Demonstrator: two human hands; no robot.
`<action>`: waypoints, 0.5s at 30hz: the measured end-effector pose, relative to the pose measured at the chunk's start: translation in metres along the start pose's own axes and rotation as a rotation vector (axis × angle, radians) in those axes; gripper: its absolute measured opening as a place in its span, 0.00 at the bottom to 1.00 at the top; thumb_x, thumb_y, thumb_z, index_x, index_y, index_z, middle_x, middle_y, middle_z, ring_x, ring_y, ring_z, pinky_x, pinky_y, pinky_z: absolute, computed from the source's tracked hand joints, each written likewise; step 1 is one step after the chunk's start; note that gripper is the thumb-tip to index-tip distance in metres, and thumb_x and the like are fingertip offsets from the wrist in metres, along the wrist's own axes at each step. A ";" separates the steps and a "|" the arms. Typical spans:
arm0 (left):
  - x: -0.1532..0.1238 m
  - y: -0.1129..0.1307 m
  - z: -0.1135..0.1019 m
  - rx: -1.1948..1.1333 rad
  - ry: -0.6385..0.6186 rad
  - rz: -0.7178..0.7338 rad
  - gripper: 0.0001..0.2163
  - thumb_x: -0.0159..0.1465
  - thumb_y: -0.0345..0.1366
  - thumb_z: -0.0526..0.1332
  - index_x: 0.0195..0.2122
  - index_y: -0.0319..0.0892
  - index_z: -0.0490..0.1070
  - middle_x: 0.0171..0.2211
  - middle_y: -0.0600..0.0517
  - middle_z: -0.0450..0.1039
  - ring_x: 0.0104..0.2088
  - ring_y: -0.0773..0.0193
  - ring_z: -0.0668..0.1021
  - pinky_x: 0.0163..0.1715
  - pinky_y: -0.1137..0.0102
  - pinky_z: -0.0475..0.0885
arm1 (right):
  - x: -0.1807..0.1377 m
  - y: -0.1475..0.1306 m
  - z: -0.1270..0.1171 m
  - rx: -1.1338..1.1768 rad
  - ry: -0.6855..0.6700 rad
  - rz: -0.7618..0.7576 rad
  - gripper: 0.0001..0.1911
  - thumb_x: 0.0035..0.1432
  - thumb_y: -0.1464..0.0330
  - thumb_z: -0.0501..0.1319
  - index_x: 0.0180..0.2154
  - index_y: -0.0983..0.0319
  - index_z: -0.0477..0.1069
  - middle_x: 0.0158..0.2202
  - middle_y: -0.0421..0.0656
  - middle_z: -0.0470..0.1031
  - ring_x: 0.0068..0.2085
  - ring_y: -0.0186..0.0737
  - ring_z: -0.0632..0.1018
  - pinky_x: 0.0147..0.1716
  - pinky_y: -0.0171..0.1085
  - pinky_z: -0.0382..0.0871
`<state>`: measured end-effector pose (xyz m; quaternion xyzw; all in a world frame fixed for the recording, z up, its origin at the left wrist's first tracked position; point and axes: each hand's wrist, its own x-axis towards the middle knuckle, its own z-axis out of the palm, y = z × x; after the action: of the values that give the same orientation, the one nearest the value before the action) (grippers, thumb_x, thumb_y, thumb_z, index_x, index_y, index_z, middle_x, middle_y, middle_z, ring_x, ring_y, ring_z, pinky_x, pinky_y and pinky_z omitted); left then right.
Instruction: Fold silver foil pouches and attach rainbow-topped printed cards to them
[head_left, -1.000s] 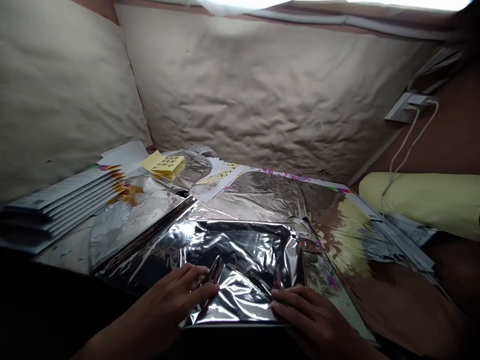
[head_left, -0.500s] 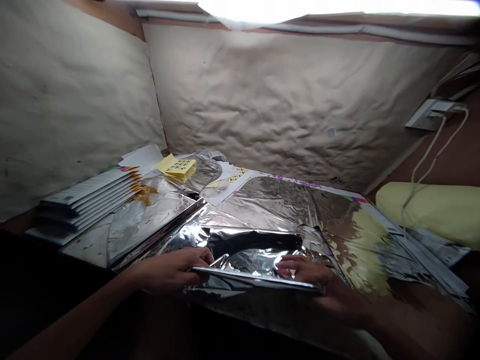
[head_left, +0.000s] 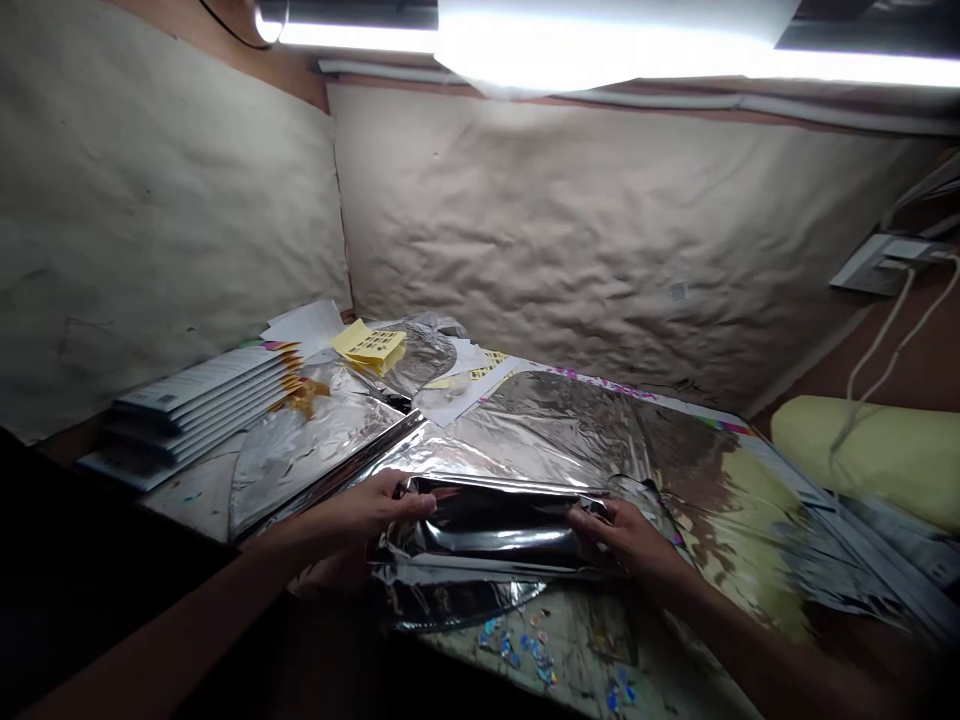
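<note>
A shiny silver foil sheet (head_left: 502, 520) is stretched between my two hands near the front of the table. My left hand (head_left: 386, 505) pinches its left end, thumb on top. At the right end, my right hand (head_left: 615, 530) grips it, with thumb and fingers closed on the foil. The sheet curves between the hands and mirrors dark and bright bands. Under and behind it lies more silver film (head_left: 525, 425), spread over the table. A loose foil flap (head_left: 457, 603) hangs below the sheet at the front.
Several stacked folded packets (head_left: 202, 400) stand at the left. Yellow printed labels (head_left: 371, 345) and white paper strips (head_left: 465, 395) lie behind. Shiny scraps (head_left: 525, 650) dot the front table surface. At the right are a yellow roll (head_left: 862, 450) and cables from a socket box (head_left: 881, 265).
The stiff-looking front edge between my hands has been turned away from me. Both hands moved slightly up, and my right hand closed on the foil. Scraps on the table now show; the view tilted up.
</note>
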<state>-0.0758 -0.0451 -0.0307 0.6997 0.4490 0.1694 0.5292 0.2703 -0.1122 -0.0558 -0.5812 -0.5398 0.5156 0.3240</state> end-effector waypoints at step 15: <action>-0.002 0.019 0.044 1.000 0.417 0.369 0.23 0.68 0.46 0.56 0.61 0.42 0.64 0.61 0.42 0.66 0.61 0.47 0.68 0.57 0.55 0.64 | 0.021 -0.005 0.003 0.024 0.024 0.151 0.27 0.42 0.47 0.67 0.18 0.61 0.60 0.14 0.32 0.57 0.16 0.26 0.55 0.16 0.32 0.42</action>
<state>-0.0372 -0.0738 -0.0305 0.8838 0.4396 0.1603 -0.0044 0.2637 -0.0911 -0.0570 -0.6224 -0.4841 0.5383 0.2975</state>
